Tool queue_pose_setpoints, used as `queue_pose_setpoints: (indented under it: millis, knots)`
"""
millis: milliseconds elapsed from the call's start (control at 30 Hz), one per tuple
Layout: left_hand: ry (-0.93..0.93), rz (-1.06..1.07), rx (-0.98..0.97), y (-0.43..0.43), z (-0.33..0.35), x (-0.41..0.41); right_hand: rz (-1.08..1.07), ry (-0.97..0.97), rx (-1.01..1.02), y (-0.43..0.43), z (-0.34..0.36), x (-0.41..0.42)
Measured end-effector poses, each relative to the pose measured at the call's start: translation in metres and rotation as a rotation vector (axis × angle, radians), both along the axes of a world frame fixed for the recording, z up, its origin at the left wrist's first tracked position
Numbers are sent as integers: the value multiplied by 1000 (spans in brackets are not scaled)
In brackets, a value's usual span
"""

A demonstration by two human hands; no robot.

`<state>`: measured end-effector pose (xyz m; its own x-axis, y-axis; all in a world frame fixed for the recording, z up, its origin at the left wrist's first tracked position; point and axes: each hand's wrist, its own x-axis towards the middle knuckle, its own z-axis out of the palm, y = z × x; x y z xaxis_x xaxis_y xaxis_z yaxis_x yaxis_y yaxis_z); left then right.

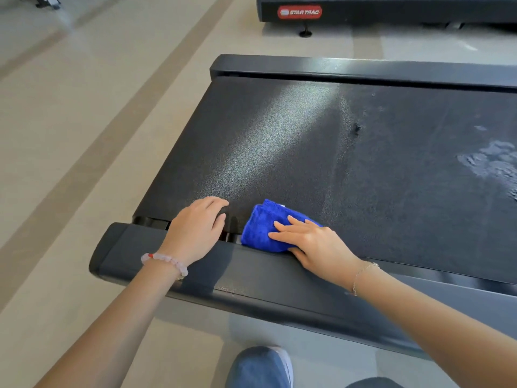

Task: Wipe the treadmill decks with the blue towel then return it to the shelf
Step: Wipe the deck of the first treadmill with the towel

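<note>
1. A black treadmill deck (307, 141) is seen on a beige floor (70, 135).
2. The folded blue towel (263, 228) is pressed flat-fingered onto the deck's near edge by the right hand (310, 242).
3. The left hand (198, 228) is rested beside it, fingers relaxed, nothing held.

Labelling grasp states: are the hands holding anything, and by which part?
Nothing gripped: right hand presses flat on top of the folded blue towel; left hand rests on the treadmill deck, empty.
</note>
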<state>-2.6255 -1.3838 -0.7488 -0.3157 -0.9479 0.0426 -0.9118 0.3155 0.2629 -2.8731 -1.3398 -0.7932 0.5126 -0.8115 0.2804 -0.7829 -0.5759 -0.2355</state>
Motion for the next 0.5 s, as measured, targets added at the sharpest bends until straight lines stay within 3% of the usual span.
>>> queue_pose_setpoints:
  millis: [100, 233, 500]
  knots:
    - [-16, 23, 0, -3, 2, 6, 30, 20, 14, -10, 2, 25]
    - [-17, 45, 12, -4, 2, 11, 85, -21, 242, -25, 3, 54]
    - [-15, -16, -15, 2, -1, 0, 36, -92, 234, -6, -4, -1]
